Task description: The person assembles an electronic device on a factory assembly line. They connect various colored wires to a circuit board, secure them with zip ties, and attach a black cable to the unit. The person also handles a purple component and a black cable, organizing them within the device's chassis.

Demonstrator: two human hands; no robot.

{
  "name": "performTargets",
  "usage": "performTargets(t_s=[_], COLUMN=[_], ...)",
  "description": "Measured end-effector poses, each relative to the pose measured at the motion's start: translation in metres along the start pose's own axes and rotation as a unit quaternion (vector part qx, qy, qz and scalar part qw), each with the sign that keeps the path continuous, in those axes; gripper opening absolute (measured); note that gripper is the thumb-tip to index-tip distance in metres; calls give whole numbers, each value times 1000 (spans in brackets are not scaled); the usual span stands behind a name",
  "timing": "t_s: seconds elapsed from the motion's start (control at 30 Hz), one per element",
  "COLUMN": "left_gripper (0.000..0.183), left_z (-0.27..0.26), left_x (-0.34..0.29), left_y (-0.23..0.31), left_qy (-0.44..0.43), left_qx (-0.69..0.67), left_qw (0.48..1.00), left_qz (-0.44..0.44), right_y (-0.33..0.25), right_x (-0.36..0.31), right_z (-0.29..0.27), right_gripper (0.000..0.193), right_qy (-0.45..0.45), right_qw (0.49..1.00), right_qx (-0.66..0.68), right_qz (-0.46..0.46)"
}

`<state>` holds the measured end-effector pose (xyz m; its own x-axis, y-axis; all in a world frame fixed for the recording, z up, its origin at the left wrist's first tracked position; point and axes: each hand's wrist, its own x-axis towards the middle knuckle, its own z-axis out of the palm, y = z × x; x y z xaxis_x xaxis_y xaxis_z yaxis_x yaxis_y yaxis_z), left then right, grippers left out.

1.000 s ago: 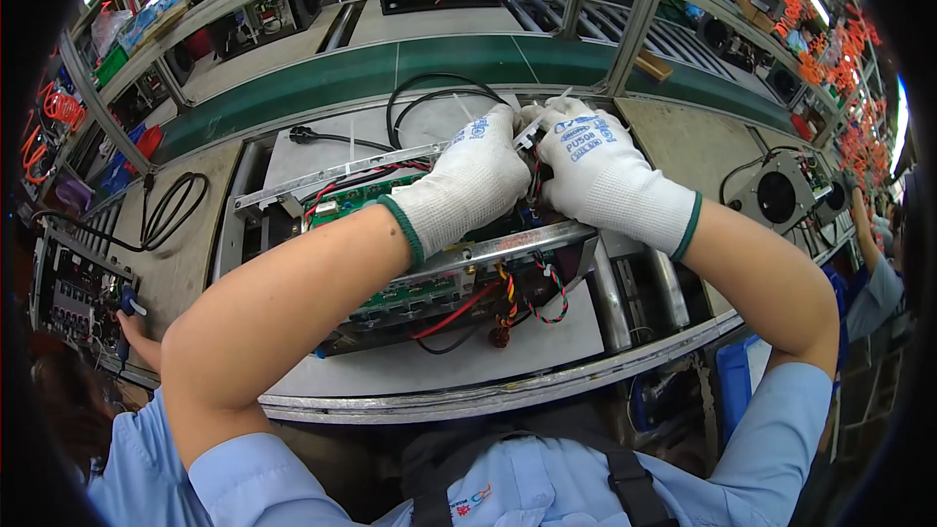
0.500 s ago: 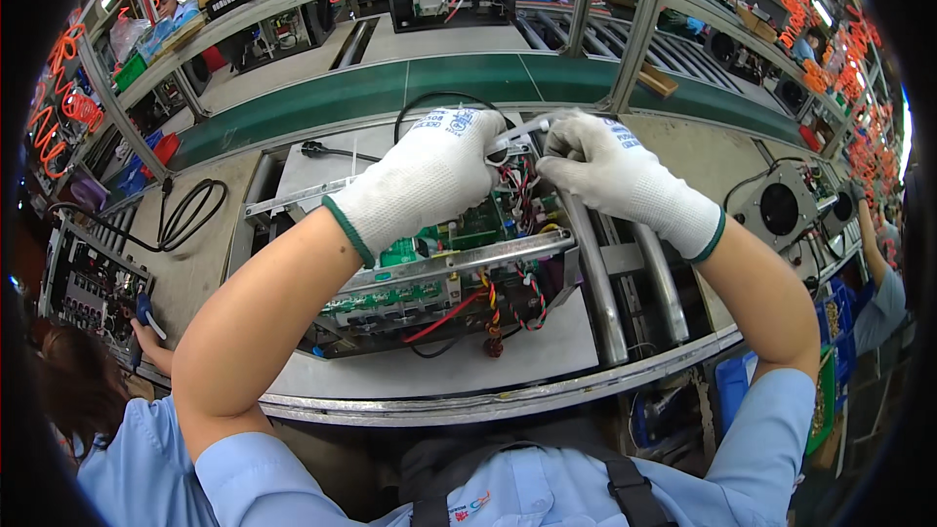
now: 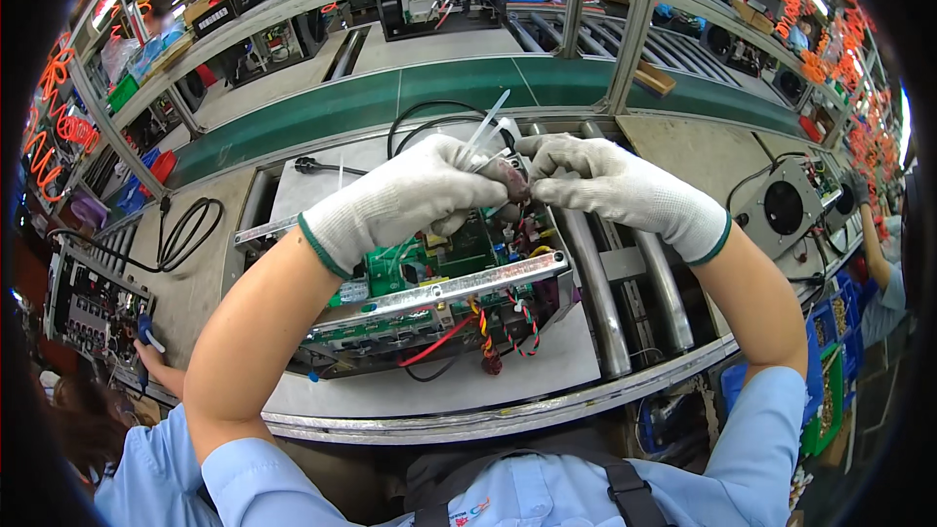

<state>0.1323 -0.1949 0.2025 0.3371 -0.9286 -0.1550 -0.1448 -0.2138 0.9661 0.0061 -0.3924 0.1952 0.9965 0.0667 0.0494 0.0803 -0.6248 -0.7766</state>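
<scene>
Gripping pale strips, now angled upward instead of across, the left hand faces the curled right hand, whose hold is unclear, a reddish piece between them, chassis beneath, work apparently unfinished.

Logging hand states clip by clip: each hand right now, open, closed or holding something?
Left hand: closed, holding a thin pale strip.
Right hand: fingers curled near the left hand's fingertips; whether it grips anything cannot be told.
</scene>
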Motion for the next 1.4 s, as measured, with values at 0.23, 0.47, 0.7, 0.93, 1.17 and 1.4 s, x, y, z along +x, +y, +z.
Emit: performTargets(t_s=[0.23,0.47,0.7,0.93,1.17,1.4], left_gripper=[18,15,14,14,15,14], left_z=[9,11,11,7,6,4], left_x=[3,1,-1,-4,-1,2], left_y=[-9,-10,-6,-8,-14,-14], left_qy=[37,72,49,49,57,107], left_qx=[-32,19,58,34,16,-27], left_qw=[999,997,997,998,998,994], left_qz=[-17,-15,-25,-17,-1,1], right_y=[4,7,8,-11,-14,-10], right_x=[0,3,5,6,12,22], right_z=[2,2,3,1,-2,-2], right_gripper=[18,15,15,20,29,17], right_qy=[0,2,7,-19,-31,27], right_qw=[998,997,999,999,988,982], right_qx=[66,77,31,25,-131,-154], right_qz=[-14,-26,-32,5,-75,-109])
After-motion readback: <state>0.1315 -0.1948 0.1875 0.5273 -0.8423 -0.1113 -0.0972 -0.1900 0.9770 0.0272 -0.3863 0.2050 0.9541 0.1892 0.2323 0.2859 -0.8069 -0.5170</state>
